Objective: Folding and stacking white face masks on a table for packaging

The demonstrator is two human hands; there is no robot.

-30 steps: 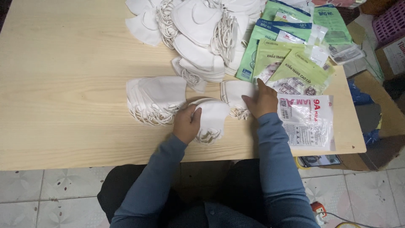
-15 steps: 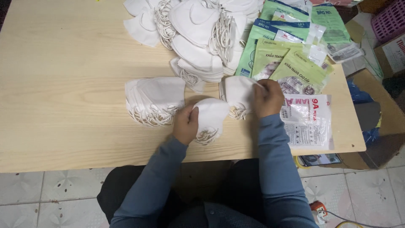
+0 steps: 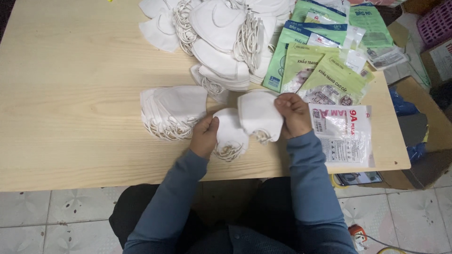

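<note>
My left hand (image 3: 204, 136) presses on the left edge of a small stack of folded white face masks (image 3: 230, 134) near the table's front edge. My right hand (image 3: 294, 114) grips another small bunch of white masks (image 3: 259, 114) by its right side; this bunch overlaps the top right of the left one. Ear loops hang out below both bunches. A thicker, fanned stack of the same masks (image 3: 173, 111) lies just left of my left hand.
A big loose heap of white masks (image 3: 221, 37) fills the back of the light wooden table (image 3: 70, 94). Green and blue mask packets (image 3: 325, 56) lie at the back right, a clear printed bag (image 3: 343, 134) beside my right hand. Cardboard boxes (image 3: 423, 136) stand on the floor at the right.
My right hand has slid its bunch of masks left and up over the bunch under my left hand. My left hand has stayed almost in place.
</note>
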